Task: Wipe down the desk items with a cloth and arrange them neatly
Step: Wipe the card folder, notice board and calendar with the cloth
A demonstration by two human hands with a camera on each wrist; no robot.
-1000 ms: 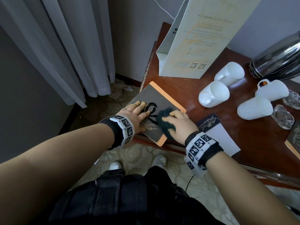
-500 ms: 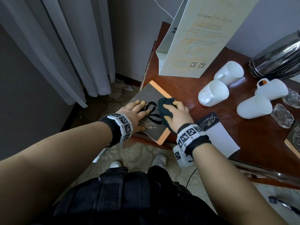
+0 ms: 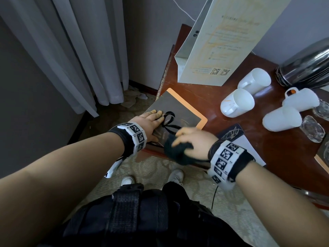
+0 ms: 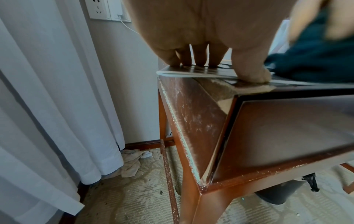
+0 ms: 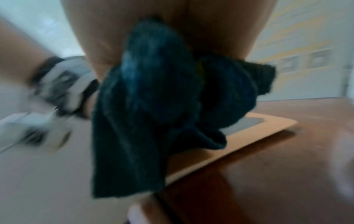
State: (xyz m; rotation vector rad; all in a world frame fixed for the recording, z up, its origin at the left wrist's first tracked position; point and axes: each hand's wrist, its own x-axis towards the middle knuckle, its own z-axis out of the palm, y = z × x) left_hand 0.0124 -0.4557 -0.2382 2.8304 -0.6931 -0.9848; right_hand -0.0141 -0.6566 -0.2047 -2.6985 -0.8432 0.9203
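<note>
Ahead of the right hand [image 3: 194,139], which clutches a bunched dark teal cloth [image 3: 178,152], lies the flat grey orange-edged folder [image 3: 179,111], long axis running away, pinned by the flat-fingered left hand [image 3: 148,124].

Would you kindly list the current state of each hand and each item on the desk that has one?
left hand: fingers straight, pressing the board flat
right hand: gripping the cloth
cloth: bunched, at the board's near edge
board: flat, its corner overhanging the desk edge
four white mugs: lying on their sides
paper bag: standing upright
kettle: at the desk's far right, partly out of view
</note>
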